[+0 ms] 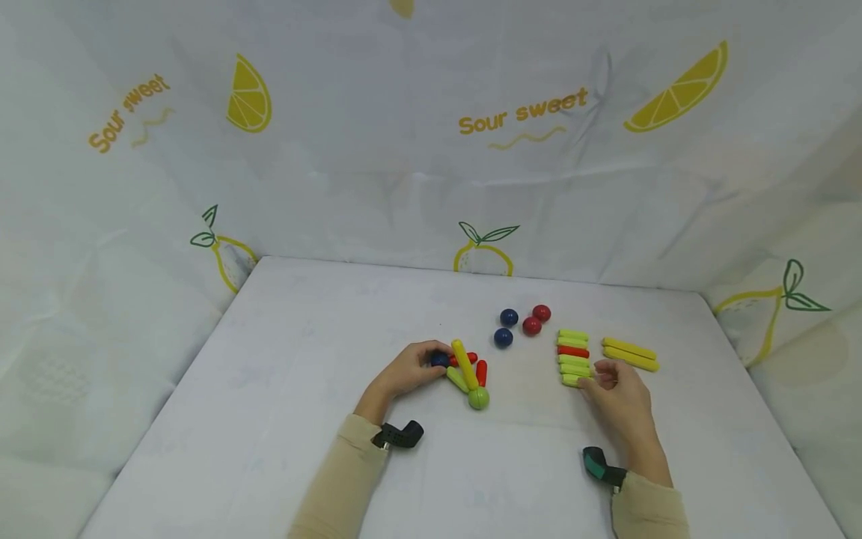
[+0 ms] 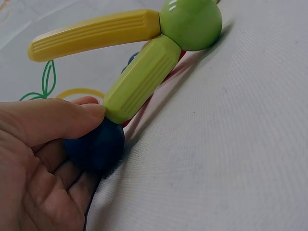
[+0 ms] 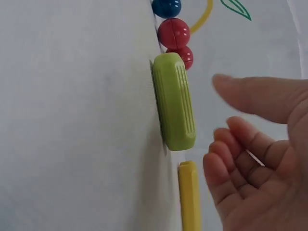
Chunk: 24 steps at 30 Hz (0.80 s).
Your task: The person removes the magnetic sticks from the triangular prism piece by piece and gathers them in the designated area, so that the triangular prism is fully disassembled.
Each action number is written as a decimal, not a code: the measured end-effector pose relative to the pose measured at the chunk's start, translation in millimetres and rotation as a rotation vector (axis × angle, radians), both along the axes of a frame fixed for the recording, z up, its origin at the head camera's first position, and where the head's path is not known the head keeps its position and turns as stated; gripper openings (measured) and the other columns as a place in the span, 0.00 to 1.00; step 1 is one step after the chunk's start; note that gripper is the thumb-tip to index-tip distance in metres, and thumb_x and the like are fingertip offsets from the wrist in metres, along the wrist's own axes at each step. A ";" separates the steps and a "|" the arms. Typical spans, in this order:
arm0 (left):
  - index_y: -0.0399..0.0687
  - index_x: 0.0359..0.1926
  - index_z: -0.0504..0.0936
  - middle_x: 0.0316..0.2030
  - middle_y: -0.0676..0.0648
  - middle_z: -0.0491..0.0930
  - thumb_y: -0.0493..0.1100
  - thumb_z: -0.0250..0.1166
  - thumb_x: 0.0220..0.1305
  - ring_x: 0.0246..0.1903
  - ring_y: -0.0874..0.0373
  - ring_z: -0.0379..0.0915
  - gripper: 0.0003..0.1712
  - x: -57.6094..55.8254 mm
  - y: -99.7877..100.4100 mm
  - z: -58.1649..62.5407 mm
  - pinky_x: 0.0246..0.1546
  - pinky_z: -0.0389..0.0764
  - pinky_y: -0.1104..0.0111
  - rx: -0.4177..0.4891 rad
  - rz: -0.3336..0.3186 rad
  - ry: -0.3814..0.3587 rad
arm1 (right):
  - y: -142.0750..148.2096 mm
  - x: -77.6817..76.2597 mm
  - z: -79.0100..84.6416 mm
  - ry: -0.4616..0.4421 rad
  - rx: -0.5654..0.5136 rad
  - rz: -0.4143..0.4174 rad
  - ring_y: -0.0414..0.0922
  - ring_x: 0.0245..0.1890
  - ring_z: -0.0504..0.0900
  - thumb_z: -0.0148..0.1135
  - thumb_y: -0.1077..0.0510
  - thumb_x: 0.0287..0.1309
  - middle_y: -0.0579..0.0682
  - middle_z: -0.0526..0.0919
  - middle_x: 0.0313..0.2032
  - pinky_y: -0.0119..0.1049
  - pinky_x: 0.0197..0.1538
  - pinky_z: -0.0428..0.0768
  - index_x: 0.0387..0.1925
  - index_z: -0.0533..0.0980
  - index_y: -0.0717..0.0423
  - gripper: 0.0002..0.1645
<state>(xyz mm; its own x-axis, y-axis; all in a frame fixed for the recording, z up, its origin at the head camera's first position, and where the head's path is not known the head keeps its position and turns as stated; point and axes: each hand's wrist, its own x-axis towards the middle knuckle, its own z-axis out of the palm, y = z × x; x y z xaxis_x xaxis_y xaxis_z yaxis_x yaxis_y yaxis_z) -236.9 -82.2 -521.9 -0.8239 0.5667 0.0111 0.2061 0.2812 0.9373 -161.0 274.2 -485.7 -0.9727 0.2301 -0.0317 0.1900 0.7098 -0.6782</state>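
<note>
My left hand (image 1: 404,370) grips a dark blue ball (image 2: 96,147) between thumb and fingers. That ball touches the end of a light green stick (image 2: 144,79), whose other end meets a green ball (image 2: 192,24). From the green ball a yellow stick (image 2: 96,36) slants upward, clear of the table. Two red sticks, one of them a red stick (image 1: 481,373) by the green ball, belong to the same cluster. My right hand (image 1: 622,393) is beside the near end of a row of short sticks; in its wrist view, thumb and fingers stand apart from the nearest green stick (image 3: 173,103).
The row holds several light green sticks and one red stick (image 1: 573,352). Right of it lie two long yellow sticks (image 1: 629,349). Behind are two loose blue balls, one a blue ball (image 1: 503,337), and two red balls, one a red ball (image 1: 532,326), on the white table (image 1: 269,389).
</note>
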 end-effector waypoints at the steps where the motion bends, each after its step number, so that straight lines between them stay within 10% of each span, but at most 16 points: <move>1: 0.40 0.56 0.76 0.58 0.40 0.74 0.33 0.60 0.62 0.61 0.48 0.66 0.19 -0.4 -0.4 -1.3 0.64 0.65 0.54 0.005 0.005 0.001 | -4.7 -0.8 3.6 0.010 -0.011 0.006 0.56 0.49 0.73 0.63 0.51 0.59 0.63 0.74 0.50 0.46 0.50 0.76 0.54 0.68 0.65 0.29; 24: 0.40 0.55 0.76 0.55 0.41 0.77 0.34 0.61 0.62 0.57 0.49 0.69 0.19 -0.6 0.9 -3.8 0.62 0.67 0.56 0.023 -0.003 0.036 | -118.6 -48.3 15.3 0.066 -0.516 0.667 0.57 0.59 0.74 0.61 0.60 0.61 0.62 0.75 0.58 0.34 0.56 0.78 0.59 0.71 0.61 0.24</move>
